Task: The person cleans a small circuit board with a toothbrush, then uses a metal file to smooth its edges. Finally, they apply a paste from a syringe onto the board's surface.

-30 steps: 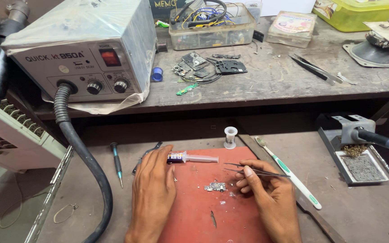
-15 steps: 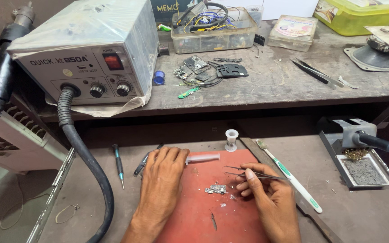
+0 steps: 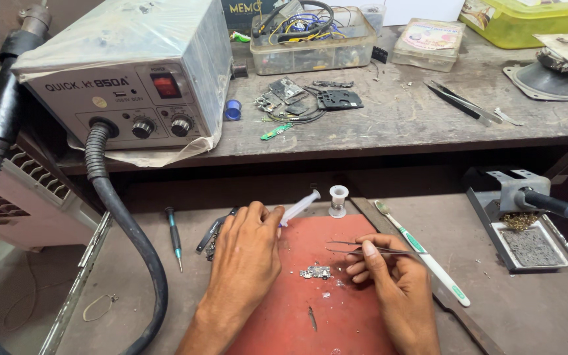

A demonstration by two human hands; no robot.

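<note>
While both hands work over the red mat (image 3: 310, 309), the small circuit board (image 3: 316, 272) lies flat near its middle: a short, pale metallic piece with uneven edges, with a few bright specks scattered just beside it. It sits between the two hands, nearer the right one and apart from both. The right hand (image 3: 392, 289) is closed on slim metal tweezers (image 3: 363, 248), pinched between thumb and fingers; the tips point left and hang above and slightly right of the board, not touching it. The left hand (image 3: 248, 260) rests palm down on the mat's left edge, its fingers curled around a clear syringe (image 3: 299, 207) that slants up toward the right. A small dark sliver (image 3: 312, 318) lies on the mat nearer the person. Just beyond the mat stands a small white spool (image 3: 338, 200), with a green-and-white toothbrush (image 3: 422, 253) lying diagonally to the right. Left of the left hand lies a teal-tipped screwdriver (image 3: 175, 236). On the raised shelf behind, a grey hot-air station (image 3: 133, 72) stands with its black hose (image 3: 123, 230) looping down.
</note>
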